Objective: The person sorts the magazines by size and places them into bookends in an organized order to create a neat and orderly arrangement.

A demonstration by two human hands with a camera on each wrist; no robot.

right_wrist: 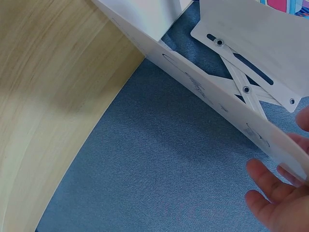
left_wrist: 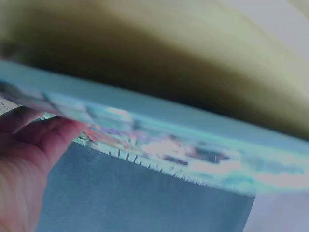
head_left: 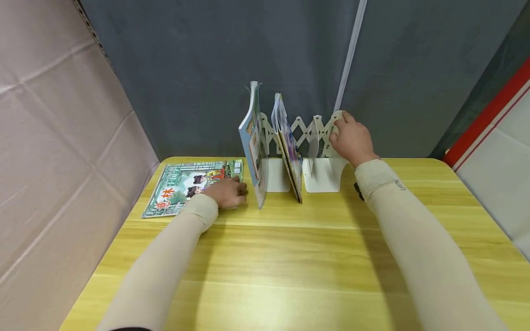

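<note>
From the head camera, the left hand (head_left: 227,193) rests on the right edge of a flat magazine (head_left: 188,186) lying on the yellow table (head_left: 290,257), fingers curled at its rim as if lifting it, just beside the expanding white book rack (head_left: 314,151); two thin books (head_left: 271,147) already stand upright in the rack's left slots. The right hand (head_left: 351,138) grips the rack's rightmost divider near its top. The magazine looks light, floppy and glossy — I judge it will sag unless held along the spine or a long edge, and may slip on the smooth wood. The left wrist view, blurred, shows what the head view hides: the magazine's edge (left_wrist: 159,140) raised off the surface with fingers (left_wrist: 43,140) under it, so the hand does hold it. The right wrist view shows the divider (right_wrist: 227,96) and its scissor links up close, fingertips (right_wrist: 270,188) pressed against the plate's edge — though how far the thumb wraps round cannot be told.
</note>
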